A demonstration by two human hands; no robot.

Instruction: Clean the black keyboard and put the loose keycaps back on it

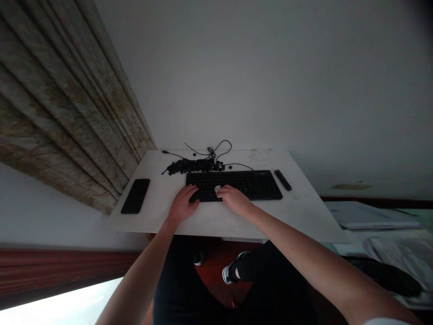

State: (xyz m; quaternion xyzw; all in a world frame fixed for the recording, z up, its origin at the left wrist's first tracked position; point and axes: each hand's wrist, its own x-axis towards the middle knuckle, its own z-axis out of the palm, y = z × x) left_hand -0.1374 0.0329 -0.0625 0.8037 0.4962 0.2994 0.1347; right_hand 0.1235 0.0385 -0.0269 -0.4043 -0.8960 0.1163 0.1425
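Observation:
A black keyboard (260, 186) lies on the white table; its keycaps seem to be off over much of it. My left hand (182, 203) grips its left end, fingers over the top and thumb at the front edge. Between the closed fingers of my right hand (234, 198) is a small white wad (217, 188), tissue or cloth by its look, pressed against the middle of the keyboard. Behind the keyboard spreads a heap of loose black keycaps (196, 165). A thin blue-tipped item (164, 172) pokes out at the heap's left end.
A black phone (135, 196) lies at the left of the white table (162, 189). To the keyboard's right is a slim black stick-like object (283, 179). A loose black cable (225, 141) coils at the back by the wall. Patterned curtains (84, 90) hang at left.

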